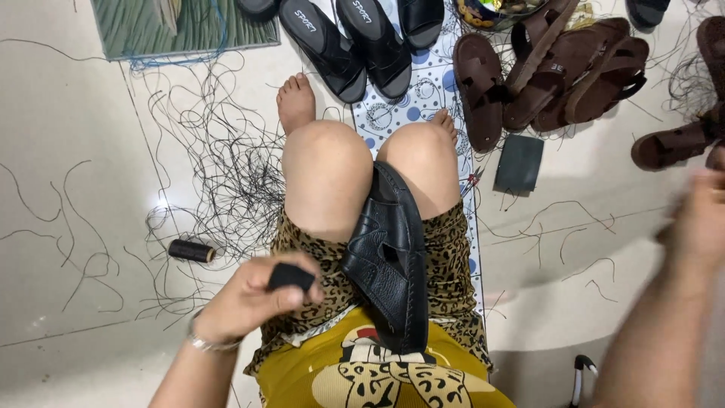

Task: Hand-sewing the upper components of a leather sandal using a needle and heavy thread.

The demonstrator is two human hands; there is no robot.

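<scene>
Black sandal [389, 261] lies on lap btwn thighs, sole edge up. Left hand [253, 298] grip closed on small black block [291, 277]. Right hand [698, 219] raised at right, blurred; grip unclear. Judgement: keep sandal wedged firm, thread taut w/ each pull.

You work under bright, even, diffuse light. The pale floor [68, 136] returns a small patch of glare near the loose black thread [226, 174], just left of your knees. Soft shadows fall on the floor beside your legs and under your right arm. Your right hand [702, 219] is heavily motion-blurred, its outline smeared. Your left hand [253, 298] and the black sandal [389, 264] on your lap appear sharp.
</scene>
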